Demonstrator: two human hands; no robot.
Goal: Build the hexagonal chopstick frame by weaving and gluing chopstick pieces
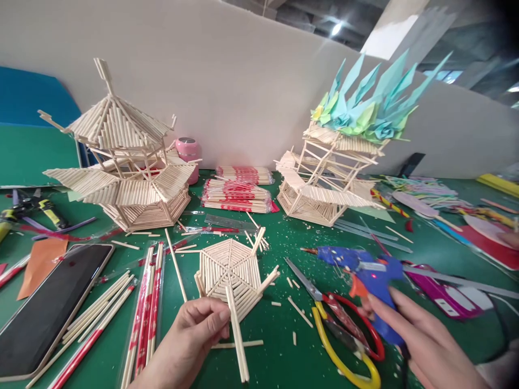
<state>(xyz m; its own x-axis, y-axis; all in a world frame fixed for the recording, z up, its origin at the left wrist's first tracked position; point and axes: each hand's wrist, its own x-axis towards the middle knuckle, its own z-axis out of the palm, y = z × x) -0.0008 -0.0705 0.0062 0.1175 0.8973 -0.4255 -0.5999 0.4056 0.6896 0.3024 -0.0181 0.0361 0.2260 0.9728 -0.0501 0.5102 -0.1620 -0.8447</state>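
Observation:
My left hand (198,329) pinches a short bundle of wooden sticks (238,343) between thumb and fingertips, tilted just in front of a many-sided stick panel (229,265). That panel has short stick pieces standing up at several of its corners. On the right, my right hand (421,332) is closed around the handle of a blue hot glue gun (365,265), a finger at its orange trigger and the nozzle pointing left. Scissors (344,329) with red and yellow handles lie just left of and below the glue gun.
Two stick pavilions stand behind, one pointed-roofed (121,178), one topped with blue-green paper leaves (332,173). Between them are packs of chopsticks (239,194) and a pink container (188,154). At left lie a phone (57,302), loose sticks (101,308) and pliers (51,210). Stick scraps litter the green table (284,356).

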